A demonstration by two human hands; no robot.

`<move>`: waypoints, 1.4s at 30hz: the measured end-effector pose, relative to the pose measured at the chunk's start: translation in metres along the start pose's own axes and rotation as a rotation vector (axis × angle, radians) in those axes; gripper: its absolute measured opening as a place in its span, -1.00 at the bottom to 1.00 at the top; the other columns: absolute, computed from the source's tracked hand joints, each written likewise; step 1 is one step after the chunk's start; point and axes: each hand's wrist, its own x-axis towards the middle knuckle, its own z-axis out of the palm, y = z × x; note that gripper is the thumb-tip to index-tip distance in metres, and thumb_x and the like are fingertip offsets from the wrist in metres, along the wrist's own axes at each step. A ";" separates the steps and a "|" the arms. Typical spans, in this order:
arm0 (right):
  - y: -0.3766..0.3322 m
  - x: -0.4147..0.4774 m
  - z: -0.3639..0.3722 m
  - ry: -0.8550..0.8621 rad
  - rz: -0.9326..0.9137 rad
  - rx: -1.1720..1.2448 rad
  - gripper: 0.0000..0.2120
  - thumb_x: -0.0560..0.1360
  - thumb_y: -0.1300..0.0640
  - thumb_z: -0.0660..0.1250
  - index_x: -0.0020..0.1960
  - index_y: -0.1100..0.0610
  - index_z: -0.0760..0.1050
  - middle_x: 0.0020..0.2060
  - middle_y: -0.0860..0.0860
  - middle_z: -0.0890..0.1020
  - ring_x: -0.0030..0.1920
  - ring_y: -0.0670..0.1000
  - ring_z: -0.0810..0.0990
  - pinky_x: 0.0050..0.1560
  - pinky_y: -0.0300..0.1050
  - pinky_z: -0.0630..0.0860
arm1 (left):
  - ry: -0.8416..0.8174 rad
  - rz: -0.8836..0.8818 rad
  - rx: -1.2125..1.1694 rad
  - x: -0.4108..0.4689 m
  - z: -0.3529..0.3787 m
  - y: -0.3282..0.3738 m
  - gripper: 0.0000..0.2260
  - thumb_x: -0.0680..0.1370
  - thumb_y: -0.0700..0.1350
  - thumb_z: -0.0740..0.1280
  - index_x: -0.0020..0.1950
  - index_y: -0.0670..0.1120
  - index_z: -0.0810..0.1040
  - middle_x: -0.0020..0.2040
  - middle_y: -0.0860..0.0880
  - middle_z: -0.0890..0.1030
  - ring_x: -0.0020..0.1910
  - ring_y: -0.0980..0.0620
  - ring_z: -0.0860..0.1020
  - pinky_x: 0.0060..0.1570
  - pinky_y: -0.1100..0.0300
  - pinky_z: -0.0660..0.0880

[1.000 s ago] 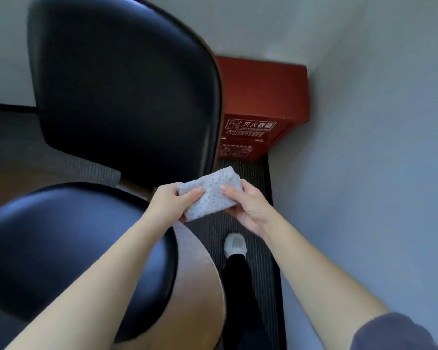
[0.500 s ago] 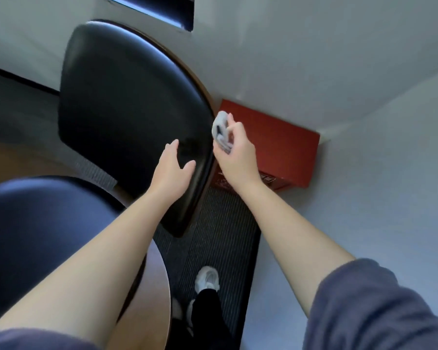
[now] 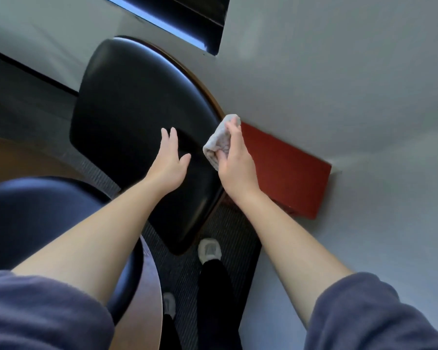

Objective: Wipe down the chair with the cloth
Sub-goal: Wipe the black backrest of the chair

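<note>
The chair has a glossy black padded backrest [image 3: 127, 109] with a brown wooden rim, and a dark padded seat [image 3: 36, 223] at lower left. A folded grey cloth [image 3: 216, 141] is gripped in my right hand [image 3: 234, 162], held against the backrest's right edge. My left hand [image 3: 171, 161] hovers flat with fingers apart over the front of the backrest, holding nothing; I cannot tell whether it touches the padding.
A red box [image 3: 286, 170] stands on the floor against the wall, right behind the chair's edge. Grey walls close in at right and back. My feet in light shoes [image 3: 209, 250] stand on dark ribbed carpet beside the seat.
The left hand let go of the cloth and opened. The right hand carried the cloth up to the backrest's right edge. The view tilted upward.
</note>
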 end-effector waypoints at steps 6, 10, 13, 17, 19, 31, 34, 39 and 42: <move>-0.011 0.081 -0.013 -0.285 -0.277 -0.190 -0.44 0.62 0.32 0.13 0.56 0.32 0.03 0.57 0.21 0.05 0.58 0.12 0.02 0.48 -0.25 -0.03 | 0.082 -0.023 -0.009 0.037 -0.021 -0.002 -0.13 0.57 0.08 0.33 0.58 -0.07 -0.27 0.57 -0.06 -0.34 0.57 0.02 -0.18 0.52 0.09 -0.05; -0.033 0.140 -0.011 -0.450 -0.317 -0.214 -0.42 0.63 0.30 0.12 0.59 0.21 -0.03 0.59 0.10 -0.03 0.57 0.05 0.03 0.21 -0.46 0.06 | 0.067 -0.100 -0.021 0.058 -0.049 -0.001 0.07 0.43 0.16 0.46 0.58 -0.02 -0.31 0.57 -0.06 -0.34 0.58 -0.01 -0.14 0.53 0.06 0.01; -0.054 0.178 0.001 -0.523 -0.384 -0.299 -0.43 0.65 0.28 0.09 0.59 0.22 -0.04 0.59 0.07 -0.03 0.56 0.03 0.09 0.06 -0.48 0.09 | 0.110 -0.145 -0.061 0.076 -0.071 0.004 0.09 0.42 0.17 0.48 0.57 0.03 -0.32 0.57 -0.05 -0.33 0.58 -0.02 -0.10 0.51 0.06 0.02; -0.079 0.212 0.020 -0.556 -0.468 -0.375 -0.47 0.64 0.27 0.08 0.57 0.20 0.02 0.58 0.04 0.05 0.53 -0.05 0.10 0.11 -0.40 0.18 | 0.101 -0.230 -0.101 0.094 -0.086 -0.010 0.19 0.35 0.18 0.53 0.54 0.06 -0.40 0.56 -0.10 -0.36 0.58 -0.06 -0.10 0.52 0.00 0.04; -0.091 0.226 0.029 -0.570 -0.489 -0.386 -0.54 0.63 0.26 0.09 0.52 0.21 0.15 0.54 0.08 0.14 0.45 0.01 0.23 0.23 -0.16 0.33 | 0.094 -0.236 -0.130 0.098 -0.085 -0.017 0.23 0.32 0.18 0.55 0.52 0.08 -0.43 0.55 -0.12 -0.38 0.58 -0.07 -0.15 0.53 -0.05 0.04; -0.147 0.298 0.121 -0.684 -0.636 -0.580 -0.93 0.50 0.13 0.06 -0.06 0.09 0.30 0.02 0.01 0.49 -0.01 0.13 0.49 -0.07 -0.02 0.41 | 0.140 -0.183 -0.167 0.105 -0.074 -0.030 0.27 0.24 0.27 0.53 0.46 0.20 -0.50 0.53 -0.12 -0.43 0.56 -0.15 -0.25 0.47 -0.30 0.07; -0.150 0.299 0.132 -0.633 -0.701 -0.655 -0.80 0.55 0.06 0.06 0.06 0.08 0.39 0.08 0.01 0.49 0.05 0.11 0.47 -0.02 -0.03 0.43 | 0.155 -0.193 -0.153 0.106 -0.072 -0.031 0.26 0.26 0.25 0.54 0.47 0.20 -0.49 0.53 -0.11 -0.43 0.56 -0.16 -0.23 0.47 -0.29 0.09; -0.135 0.290 0.122 -0.547 -0.787 -0.584 -0.85 0.46 0.01 -0.07 -0.09 -0.01 0.24 -0.05 -0.06 0.46 -0.12 0.06 0.43 -0.10 0.11 0.54 | 0.154 -0.220 -0.144 0.107 -0.071 -0.029 0.26 0.26 0.26 0.54 0.47 0.19 -0.49 0.54 -0.17 -0.39 0.56 -0.17 -0.23 0.48 -0.26 0.09; -0.117 0.282 0.103 -0.534 -0.779 -0.567 -0.72 0.47 0.06 -0.08 0.06 0.07 0.32 0.11 0.00 0.46 0.01 0.03 0.44 0.04 0.07 0.54 | 0.157 -0.246 -0.155 0.105 -0.071 -0.027 0.26 0.27 0.25 0.54 0.49 0.14 -0.48 0.54 -0.22 -0.36 0.56 -0.18 -0.22 0.49 -0.24 0.07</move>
